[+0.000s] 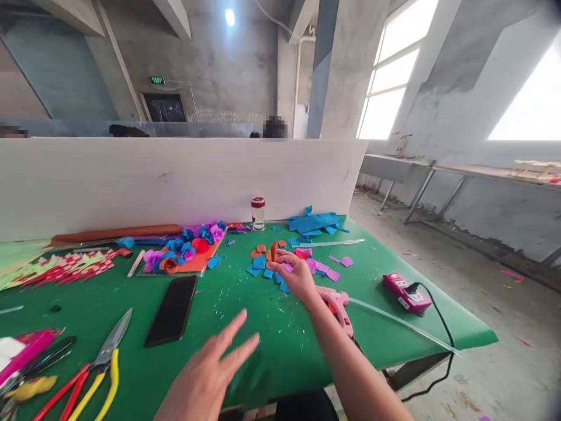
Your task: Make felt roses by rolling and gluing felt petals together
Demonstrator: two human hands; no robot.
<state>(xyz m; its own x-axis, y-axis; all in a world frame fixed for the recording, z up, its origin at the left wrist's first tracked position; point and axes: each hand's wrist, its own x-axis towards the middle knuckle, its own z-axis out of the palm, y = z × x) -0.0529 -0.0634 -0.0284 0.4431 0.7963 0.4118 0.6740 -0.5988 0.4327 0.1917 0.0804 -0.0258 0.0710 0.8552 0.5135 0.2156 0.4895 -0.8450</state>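
My right hand (295,273) reaches over the middle of the table, its fingers closed on a small orange-brown paper piece (274,252) that stands upright. Beneath and around it lie loose cut paper pieces: blue ones (259,262), purple ones (333,275) and more in orange-brown. Nearer to me, my left hand (205,374) hovers over the green tabletop with its fingers spread, holding nothing. A pink glue gun (336,304) rests just right of my right wrist, partly hidden by the forearm, with a clear glue stick (394,320) reaching out from its back.
Rolled paper flowers (188,248) sit at the back left, near a phone (172,310). Shears (105,351) with red and yellow handles lie at front left. A lidded jar (258,214) stands by the white partition (184,175). A pink power strip (407,293) is on the right.
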